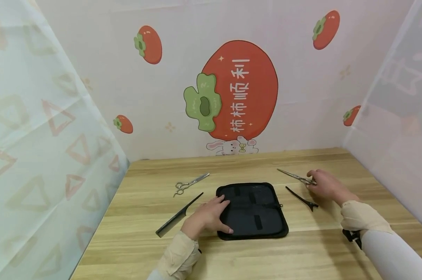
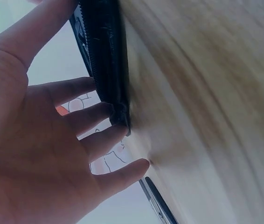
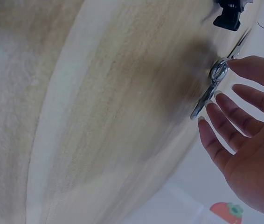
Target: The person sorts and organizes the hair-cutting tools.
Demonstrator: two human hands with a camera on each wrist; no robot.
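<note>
My left hand [image 1: 209,216] rests with spread fingers on the left edge of an unzipped black case [image 1: 239,223], which lies flat. In the left wrist view its fingertips reach the zipped edge of the case [image 2: 108,56]. At the right, my right hand [image 1: 326,186] is at the handles of silver scissors [image 1: 293,175], whose blades point away to the left. The right wrist view shows the thumb touching a finger ring of the scissors [image 3: 202,103], the other fingers loosely extended beside the handle. Between that hand and the case lies a black hair clip [image 1: 302,199].
Left of the case lie a black tail comb [image 1: 176,220] and thinning scissors [image 1: 197,180]. The wooden table [image 1: 144,256] meets a printed cloth backdrop [image 1: 162,89] at the back, with cloth walls on both sides.
</note>
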